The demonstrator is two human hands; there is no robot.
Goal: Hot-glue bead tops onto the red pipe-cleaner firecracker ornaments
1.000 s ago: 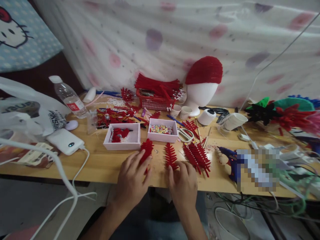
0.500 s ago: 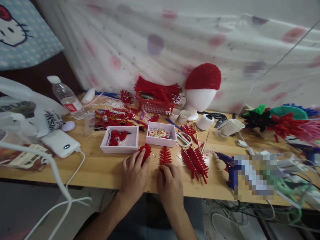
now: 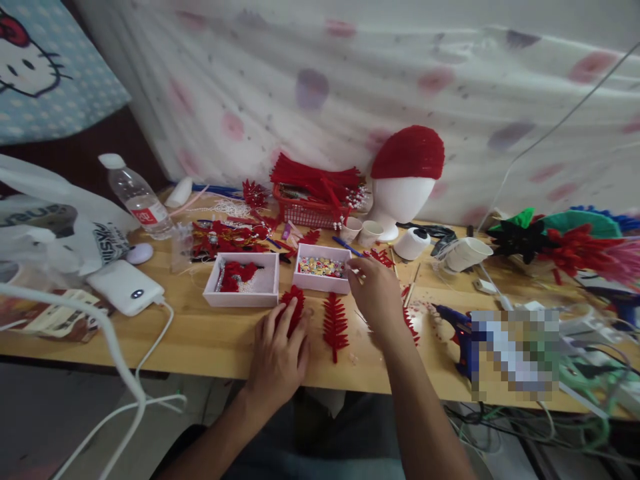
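Observation:
My left hand (image 3: 280, 343) lies on the tabletop, fingers stretched over a red fuzzy leaf-shaped piece (image 3: 294, 295) whose tip shows beyond them. My right hand (image 3: 377, 297) is at the right end of a white box of small colourful beads (image 3: 320, 285), its fingers curled together. What they hold, if anything, is hidden. Between my hands a second red leaf-shaped piece (image 3: 335, 327) lies free. Bead-trimmed red pieces (image 3: 411, 327) are mostly covered by my right forearm.
Another white box (image 3: 240, 300) holds red pieces and pearls. Behind stand a red basket (image 3: 313, 215), paper cups (image 3: 370, 232), a thread cone (image 3: 411, 244) and a white head form (image 3: 400, 200) with a red cap. A blue glue gun (image 3: 463, 340) lies right, a power bank (image 3: 127, 287) left.
My right hand has let go of the red leaf-shaped piece and moved up and right to the bead box's end, where scissors lay. My left hand has barely moved.

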